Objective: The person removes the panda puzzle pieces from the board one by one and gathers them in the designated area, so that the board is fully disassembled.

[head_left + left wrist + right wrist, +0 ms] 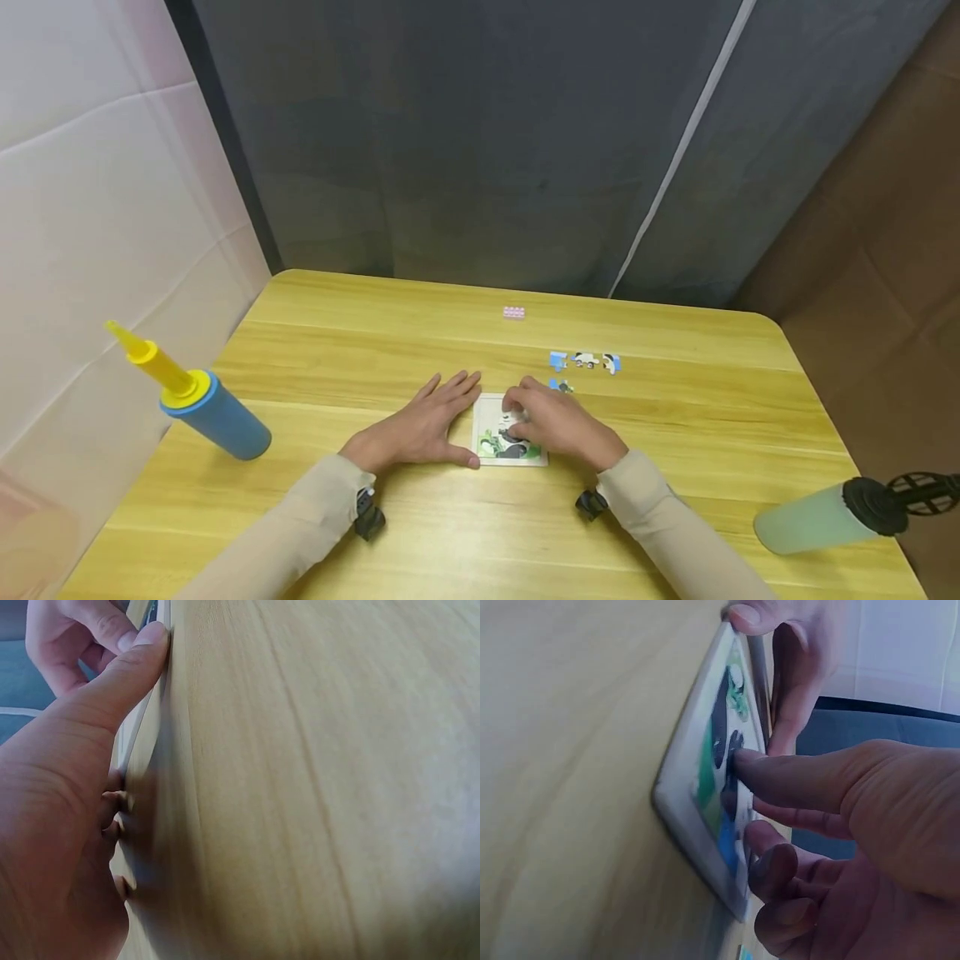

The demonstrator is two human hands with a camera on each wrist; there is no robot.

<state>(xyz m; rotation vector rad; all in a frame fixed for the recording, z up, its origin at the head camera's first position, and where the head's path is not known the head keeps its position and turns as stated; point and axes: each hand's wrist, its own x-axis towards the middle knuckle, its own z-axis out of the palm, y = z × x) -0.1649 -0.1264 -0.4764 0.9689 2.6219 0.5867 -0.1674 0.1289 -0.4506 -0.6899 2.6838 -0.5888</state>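
Note:
A small white-framed jigsaw puzzle board (486, 460) with a partly filled panda picture lies flat on the table. My left hand (427, 423) is spread flat along its left side, the thumb tip at the lower left corner. In the left wrist view, the left thumb (124, 679) lies against the board's edge. My right hand (562, 421) bends over the board with curled fingers. Between its thumb and fingers is a black-and-white puzzle piece (506, 420), which the fingers partly hide. The right wrist view has the right thumb (802, 780) touching the dark part of the picture.
Several loose puzzle pieces (585, 360) lie beyond the board to the right. A pink toy brick (513, 312) is near the table's far edge. A blue and yellow pump (217, 417) stands at the left, and a pale green bottle (813, 518) with a black lid at the right.

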